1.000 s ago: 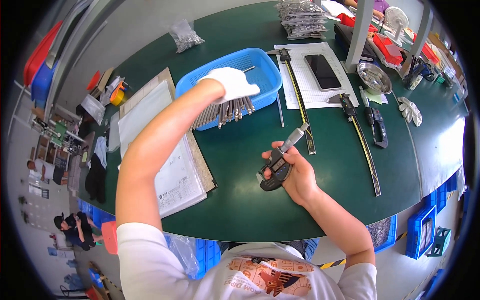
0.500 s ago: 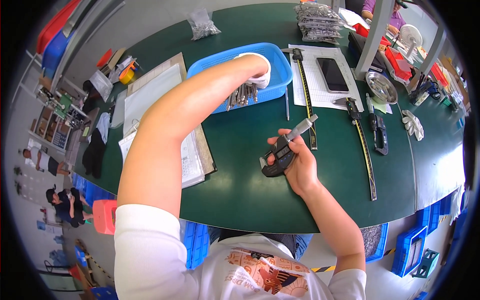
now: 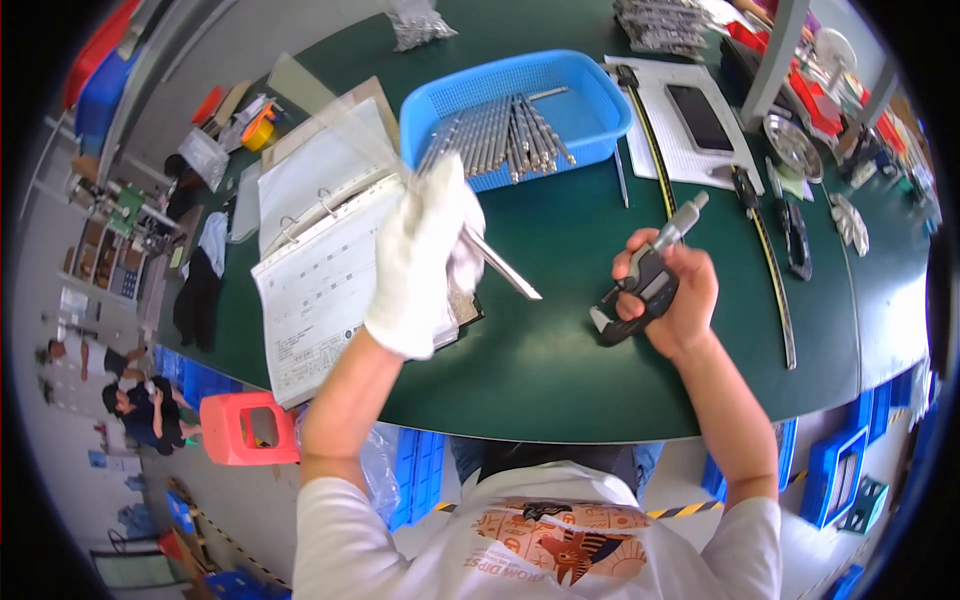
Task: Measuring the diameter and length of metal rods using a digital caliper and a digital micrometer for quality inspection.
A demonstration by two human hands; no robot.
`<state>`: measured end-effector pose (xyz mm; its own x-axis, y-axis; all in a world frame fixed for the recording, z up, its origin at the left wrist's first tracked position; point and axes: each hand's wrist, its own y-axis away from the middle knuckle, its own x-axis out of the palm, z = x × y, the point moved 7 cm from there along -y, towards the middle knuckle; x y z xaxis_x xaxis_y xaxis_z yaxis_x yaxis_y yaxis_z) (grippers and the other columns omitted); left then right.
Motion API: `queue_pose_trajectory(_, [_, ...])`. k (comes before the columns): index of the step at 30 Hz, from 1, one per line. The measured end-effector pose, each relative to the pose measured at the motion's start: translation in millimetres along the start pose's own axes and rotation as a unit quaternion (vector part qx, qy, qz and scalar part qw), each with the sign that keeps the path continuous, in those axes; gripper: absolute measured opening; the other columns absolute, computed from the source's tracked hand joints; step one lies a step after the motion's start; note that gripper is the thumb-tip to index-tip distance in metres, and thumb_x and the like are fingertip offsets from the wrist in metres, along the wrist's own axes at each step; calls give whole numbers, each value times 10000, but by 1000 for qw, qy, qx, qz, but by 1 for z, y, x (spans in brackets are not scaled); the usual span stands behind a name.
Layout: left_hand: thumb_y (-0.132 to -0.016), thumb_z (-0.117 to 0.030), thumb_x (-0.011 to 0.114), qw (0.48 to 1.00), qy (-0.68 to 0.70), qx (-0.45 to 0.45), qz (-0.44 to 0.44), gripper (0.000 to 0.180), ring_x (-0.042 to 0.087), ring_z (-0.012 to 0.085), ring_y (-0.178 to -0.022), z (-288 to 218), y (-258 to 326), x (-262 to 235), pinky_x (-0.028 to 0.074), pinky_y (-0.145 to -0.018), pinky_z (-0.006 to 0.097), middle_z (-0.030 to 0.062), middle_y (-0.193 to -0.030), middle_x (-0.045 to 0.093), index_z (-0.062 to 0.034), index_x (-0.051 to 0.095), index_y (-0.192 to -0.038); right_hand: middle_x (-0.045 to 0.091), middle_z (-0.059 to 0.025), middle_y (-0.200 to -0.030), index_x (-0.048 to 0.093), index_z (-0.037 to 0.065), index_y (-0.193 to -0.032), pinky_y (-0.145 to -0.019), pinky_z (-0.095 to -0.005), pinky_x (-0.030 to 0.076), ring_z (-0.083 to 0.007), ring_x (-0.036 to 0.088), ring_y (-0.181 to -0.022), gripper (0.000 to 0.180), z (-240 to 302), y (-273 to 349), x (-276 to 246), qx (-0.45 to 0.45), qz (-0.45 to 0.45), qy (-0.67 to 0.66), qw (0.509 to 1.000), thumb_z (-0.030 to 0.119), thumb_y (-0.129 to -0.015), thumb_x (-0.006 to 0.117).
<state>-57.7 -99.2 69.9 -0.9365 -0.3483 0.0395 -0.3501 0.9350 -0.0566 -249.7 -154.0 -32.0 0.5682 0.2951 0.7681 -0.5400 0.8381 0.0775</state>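
My left hand (image 3: 425, 260), in a white glove, is closed round a slim metal rod (image 3: 508, 270) over the right side of the open binder. The rod's free end points right and down, toward my right hand; its other end is hidden or blurred by the glove. My bare right hand (image 3: 692, 295) grips a digital micrometer (image 3: 652, 288), its frame dark and its silver thimble tilted up to the right. The micrometer's jaws hold nothing that I can see. Beyond both hands stands a blue plastic basket (image 3: 588, 122) with several similar rods (image 3: 500, 138) lying side by side.
A ring binder (image 3: 320, 300) lies open on the left. To the right are a phone (image 3: 700, 118) on a paper sheet (image 3: 650, 80), two calipers (image 3: 655, 145) (image 3: 768, 260), another micrometer (image 3: 795, 240), a metal bowl (image 3: 793, 150) and a white glove (image 3: 850, 222). Bagged parts (image 3: 660, 25) sit at the back.
My left hand has come out of the basket toward me and now holds a rod. The view has shifted; my right hand still grips the micrometer. More of the binder and basket shows.
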Motion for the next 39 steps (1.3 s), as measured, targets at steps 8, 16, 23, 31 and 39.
queue_pose_trajectory(8, [-885,-233,410,933,300,-69,185,250,473,142,-461,79,13,-10,404,-419,252,59,-610,475,-32,483,-754,545,-156,-661,494,39,-859,-320,-240,317,-142,364,-328,607,2,-14,46,46,39,-1,998,585,-827,231])
queue_pose_trajectory(16, [-876,-218,419,916,317,-131,210,251,502,183,-493,101,20,-10,446,-459,283,91,-631,484,-12,490,-752,552,-182,-680,505,3,-835,-343,-231,336,-161,413,-386,680,-29,-2,37,94,67,-75,991,615,-806,211])
queue_pose_trajectory(23, [-860,-263,467,910,263,-151,282,288,563,248,-620,100,29,3,506,-604,369,130,-718,480,4,500,-758,556,-195,-690,517,-3,-842,-343,-235,355,-186,475,-474,688,-40,3,32,192,58,-150,968,618,-796,224])
queue_pose_trajectory(31, [-844,-252,497,887,285,-107,346,252,563,248,-702,99,31,10,471,-677,350,139,-773,485,-24,538,-746,562,-198,-703,524,-19,-857,-352,-232,373,-189,531,-557,723,-38,5,33,180,77,-167,966,644,-774,245])
queue_pose_trajectory(39, [-843,-235,486,881,292,-125,351,250,559,244,-697,101,33,6,471,-671,347,142,-788,472,-11,531,-742,566,-197,-706,523,-26,-861,-354,-226,371,-180,531,-552,748,-38,6,34,168,69,-164,970,654,-769,226])
